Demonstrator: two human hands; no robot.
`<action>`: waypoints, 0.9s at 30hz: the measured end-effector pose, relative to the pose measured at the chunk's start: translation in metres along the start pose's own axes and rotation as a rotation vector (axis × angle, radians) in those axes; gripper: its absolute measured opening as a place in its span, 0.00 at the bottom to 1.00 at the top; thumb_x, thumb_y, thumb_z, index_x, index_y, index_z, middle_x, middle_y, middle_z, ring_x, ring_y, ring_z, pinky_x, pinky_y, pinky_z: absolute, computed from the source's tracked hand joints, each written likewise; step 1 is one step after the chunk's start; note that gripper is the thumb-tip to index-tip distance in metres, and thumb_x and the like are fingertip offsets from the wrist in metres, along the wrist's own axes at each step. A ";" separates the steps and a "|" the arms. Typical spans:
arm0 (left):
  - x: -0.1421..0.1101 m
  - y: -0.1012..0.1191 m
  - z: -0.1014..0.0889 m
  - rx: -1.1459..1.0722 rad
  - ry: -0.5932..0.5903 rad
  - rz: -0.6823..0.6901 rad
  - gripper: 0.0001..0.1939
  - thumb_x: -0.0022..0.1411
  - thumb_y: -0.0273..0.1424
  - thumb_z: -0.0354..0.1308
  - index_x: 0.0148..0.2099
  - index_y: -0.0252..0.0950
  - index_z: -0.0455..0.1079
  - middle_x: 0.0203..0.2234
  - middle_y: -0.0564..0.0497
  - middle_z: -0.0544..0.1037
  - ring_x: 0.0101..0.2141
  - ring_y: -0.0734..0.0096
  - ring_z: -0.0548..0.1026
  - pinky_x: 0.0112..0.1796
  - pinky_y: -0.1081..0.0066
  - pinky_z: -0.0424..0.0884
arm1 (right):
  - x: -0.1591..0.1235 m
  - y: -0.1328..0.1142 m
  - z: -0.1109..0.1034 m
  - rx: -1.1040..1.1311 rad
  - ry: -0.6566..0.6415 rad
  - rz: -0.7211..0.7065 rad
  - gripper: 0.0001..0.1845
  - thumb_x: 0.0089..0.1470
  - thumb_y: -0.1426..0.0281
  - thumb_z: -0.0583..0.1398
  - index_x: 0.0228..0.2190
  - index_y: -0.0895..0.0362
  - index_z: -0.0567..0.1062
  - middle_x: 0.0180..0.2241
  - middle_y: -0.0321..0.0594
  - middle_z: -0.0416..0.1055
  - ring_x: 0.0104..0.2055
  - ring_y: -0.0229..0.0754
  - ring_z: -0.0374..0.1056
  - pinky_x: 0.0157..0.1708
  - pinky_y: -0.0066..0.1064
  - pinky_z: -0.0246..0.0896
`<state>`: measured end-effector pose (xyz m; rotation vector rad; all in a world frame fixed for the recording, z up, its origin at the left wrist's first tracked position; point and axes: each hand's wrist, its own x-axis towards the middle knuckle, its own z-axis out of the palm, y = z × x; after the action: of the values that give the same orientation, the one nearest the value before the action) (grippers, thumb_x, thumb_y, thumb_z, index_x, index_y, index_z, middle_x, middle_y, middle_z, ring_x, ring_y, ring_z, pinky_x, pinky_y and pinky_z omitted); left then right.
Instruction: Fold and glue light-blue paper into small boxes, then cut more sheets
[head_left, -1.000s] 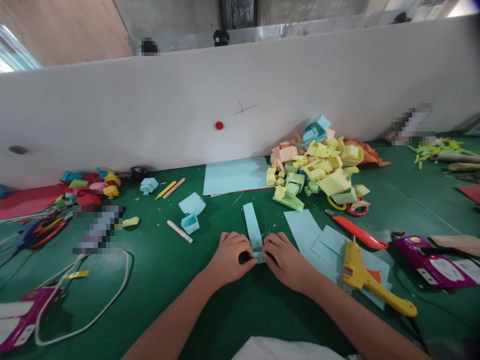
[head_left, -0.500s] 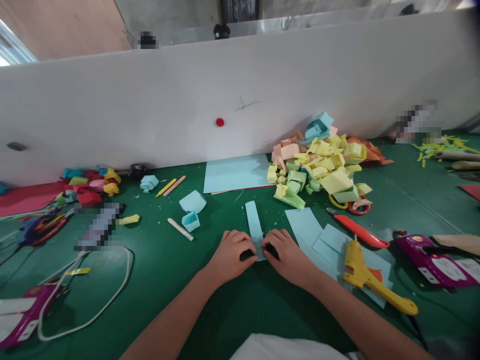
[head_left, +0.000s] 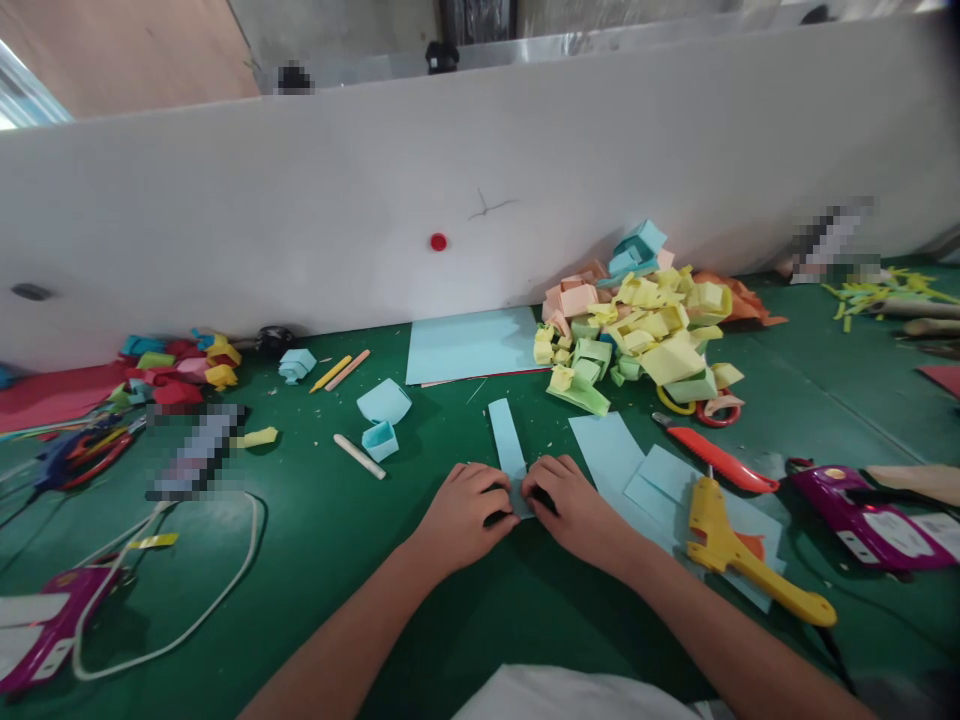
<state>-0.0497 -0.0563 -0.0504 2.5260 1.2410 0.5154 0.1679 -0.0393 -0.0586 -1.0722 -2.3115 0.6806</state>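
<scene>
A narrow light blue paper strip (head_left: 507,440) lies on the green table (head_left: 315,560), running away from me. My left hand (head_left: 459,514) and my right hand (head_left: 571,506) sit side by side at its near end, fingers curled and pinching the strip between them. The near end of the strip is hidden under my fingers. Just right of my right hand lie flat light blue paper pieces (head_left: 637,475).
A yellow glue gun (head_left: 731,555), a red utility knife (head_left: 712,455) and a purple device (head_left: 870,520) lie to the right. A heap of folded coloured paper (head_left: 637,330) is behind. Small blue boxes (head_left: 381,420), pencils (head_left: 339,372), a white cable (head_left: 187,600) lie left. A white partition (head_left: 300,220) closes the back.
Both hands have stayed on the near end of the strip; the fingers have closed slightly nearer together. The view shifted a little.
</scene>
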 end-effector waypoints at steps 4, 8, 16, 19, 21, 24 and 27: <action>0.000 0.002 -0.001 0.024 0.003 -0.008 0.05 0.64 0.32 0.67 0.35 0.40 0.75 0.43 0.53 0.80 0.47 0.62 0.74 0.46 0.59 0.64 | 0.001 -0.001 0.000 0.006 -0.007 -0.012 0.12 0.59 0.84 0.55 0.35 0.54 0.69 0.38 0.40 0.71 0.42 0.47 0.63 0.43 0.40 0.60; 0.000 0.002 -0.002 0.044 -0.002 -0.001 0.05 0.65 0.32 0.66 0.34 0.40 0.76 0.41 0.54 0.81 0.46 0.62 0.75 0.46 0.59 0.63 | 0.001 -0.001 0.000 0.012 -0.010 -0.011 0.13 0.59 0.84 0.55 0.34 0.54 0.70 0.38 0.40 0.71 0.42 0.46 0.63 0.43 0.39 0.61; 0.001 0.005 -0.004 0.075 -0.023 0.018 0.07 0.65 0.31 0.65 0.33 0.38 0.75 0.42 0.52 0.80 0.46 0.61 0.74 0.45 0.59 0.63 | 0.001 0.001 0.001 0.032 -0.017 0.021 0.15 0.56 0.86 0.55 0.34 0.54 0.70 0.38 0.39 0.71 0.42 0.46 0.63 0.43 0.39 0.61; 0.001 0.006 -0.005 0.071 -0.031 0.019 0.07 0.66 0.31 0.64 0.33 0.39 0.75 0.43 0.52 0.79 0.46 0.62 0.74 0.45 0.60 0.63 | 0.002 0.001 0.002 0.042 -0.022 0.027 0.15 0.56 0.87 0.55 0.34 0.54 0.70 0.38 0.39 0.71 0.42 0.46 0.63 0.43 0.38 0.61; 0.001 0.006 -0.005 0.070 -0.026 0.008 0.07 0.66 0.31 0.64 0.33 0.39 0.75 0.43 0.53 0.79 0.46 0.63 0.74 0.45 0.61 0.63 | 0.003 0.001 0.002 0.045 -0.021 0.029 0.15 0.56 0.87 0.55 0.33 0.54 0.69 0.38 0.39 0.71 0.41 0.46 0.63 0.43 0.38 0.61; -0.001 0.007 -0.005 0.083 -0.021 -0.011 0.07 0.66 0.31 0.64 0.33 0.39 0.75 0.43 0.53 0.79 0.47 0.62 0.74 0.46 0.60 0.63 | 0.002 0.000 0.002 0.046 -0.019 0.032 0.14 0.57 0.86 0.55 0.33 0.54 0.70 0.37 0.39 0.71 0.42 0.46 0.62 0.43 0.39 0.61; -0.002 0.009 -0.004 0.093 -0.020 -0.034 0.06 0.66 0.32 0.65 0.34 0.40 0.76 0.45 0.53 0.79 0.48 0.62 0.73 0.47 0.59 0.63 | 0.000 -0.002 -0.002 0.052 -0.035 0.015 0.13 0.58 0.85 0.56 0.34 0.54 0.71 0.38 0.39 0.70 0.43 0.46 0.63 0.44 0.39 0.61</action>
<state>-0.0464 -0.0629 -0.0438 2.5742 1.3282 0.4333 0.1680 -0.0396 -0.0559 -1.0629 -2.3039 0.7671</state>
